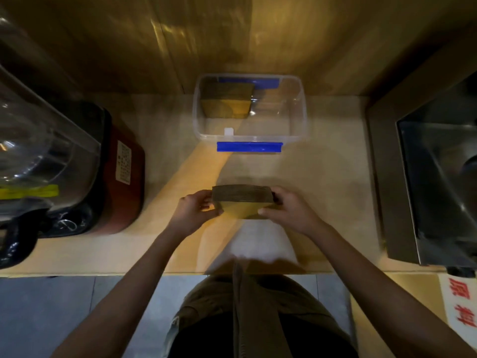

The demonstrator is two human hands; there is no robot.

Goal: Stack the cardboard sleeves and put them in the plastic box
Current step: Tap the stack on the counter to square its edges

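A stack of brown cardboard sleeves stands on edge over the counter, held from both ends. My left hand grips its left end and my right hand grips its right end. Farther back on the counter stands the clear plastic box with blue clips. Another stack of sleeves leans inside the box at its far left. The right half of the box shows nothing in it.
A blender with a clear jug and a red-and-black base fills the left of the counter. A dark metal appliance stands at the right. A wooden wall rises behind the box. The counter's front edge is near my body.
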